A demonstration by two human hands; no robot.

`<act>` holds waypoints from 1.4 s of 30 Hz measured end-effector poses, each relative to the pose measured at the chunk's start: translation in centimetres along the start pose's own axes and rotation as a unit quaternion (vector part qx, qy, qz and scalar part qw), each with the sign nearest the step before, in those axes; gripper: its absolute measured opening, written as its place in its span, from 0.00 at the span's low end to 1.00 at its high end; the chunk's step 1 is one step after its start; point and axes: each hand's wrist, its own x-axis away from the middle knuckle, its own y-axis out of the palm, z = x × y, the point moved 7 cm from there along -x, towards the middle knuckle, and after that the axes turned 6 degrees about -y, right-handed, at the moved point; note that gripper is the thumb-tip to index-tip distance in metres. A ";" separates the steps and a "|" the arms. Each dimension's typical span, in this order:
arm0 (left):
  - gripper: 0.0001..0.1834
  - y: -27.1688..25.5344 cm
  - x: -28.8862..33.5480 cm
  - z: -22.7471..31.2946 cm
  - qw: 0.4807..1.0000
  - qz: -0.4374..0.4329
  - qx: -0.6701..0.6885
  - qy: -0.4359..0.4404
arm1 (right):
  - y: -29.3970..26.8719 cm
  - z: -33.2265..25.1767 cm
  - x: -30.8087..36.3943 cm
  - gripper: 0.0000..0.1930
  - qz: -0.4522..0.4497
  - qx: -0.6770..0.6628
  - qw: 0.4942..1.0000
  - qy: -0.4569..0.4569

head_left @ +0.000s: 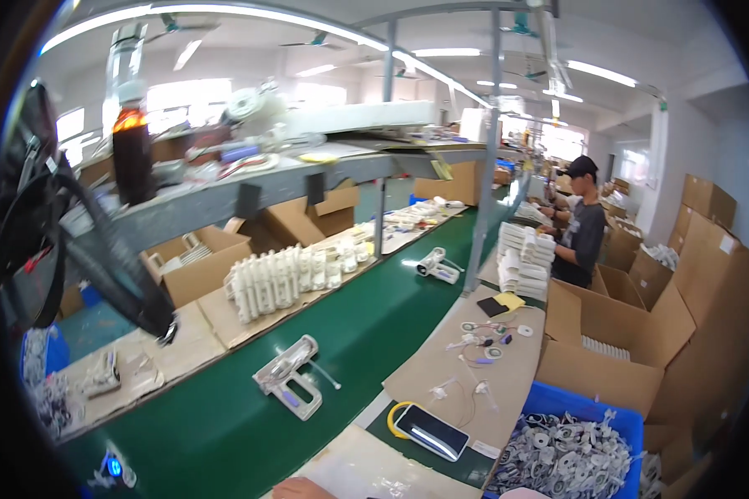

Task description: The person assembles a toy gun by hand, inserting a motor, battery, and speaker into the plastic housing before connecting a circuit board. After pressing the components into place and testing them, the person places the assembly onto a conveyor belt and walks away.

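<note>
Only the top of my left hand (302,489) shows at the lower edge, over the pale work surface (354,466); its fingers are cut off. Beside the blue bin, a pinkish sliver at the lower edge seems to be part of my right hand (523,494), too little to show its fingers. Ahead on the green conveyor belt (225,378) lies a white open housing (290,378) with a loop handle and a purple part. A smartphone (431,432) rests on a yellow ring (401,420) to the right.
Wired small parts (478,341) lie on the cardboard-covered bench. The blue bin (628,428) holds many grey-white parts. Another housing (439,266) sits farther along the belt, past upright white pieces (262,283). A metal post (483,166) stands ahead; a co-worker (581,224) is beyond.
</note>
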 end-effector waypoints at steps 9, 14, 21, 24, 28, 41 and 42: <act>0.16 2.5 -4.1 -12.7 0.988 0.092 0.026 -0.119 | 7.9 0.4 2.4 0.13 -0.222 0.082 0.970 -0.054; 0.30 -1.7 -13.4 -21.7 0.913 0.202 -0.223 -0.276 | 6.9 0.4 1.5 0.16 -0.207 0.103 0.973 -0.022; 0.33 -5.2 -14.6 -36.3 0.792 0.249 -0.332 -0.448 | 8.5 -1.7 1.2 0.14 -0.219 0.069 0.973 -0.031; 0.25 -7.0 -15.3 -38.4 0.772 0.265 -0.280 -0.505 | 7.8 -1.2 0.7 0.14 -0.211 0.085 0.974 -0.011; 0.13 -10.0 -14.3 -41.9 0.770 0.364 -0.127 -0.508 | 7.7 0.1 1.1 0.14 -0.206 0.084 0.975 -0.005; 0.45 -3.1 -21.5 -37.9 0.853 0.179 -0.203 -0.446 | 7.7 0.0 0.5 0.14 -0.266 0.120 0.956 -0.032; 0.46 -3.0 -21.4 -37.8 0.840 0.155 -0.242 -0.460 | 7.7 -0.2 0.5 0.14 -0.265 0.112 0.957 -0.034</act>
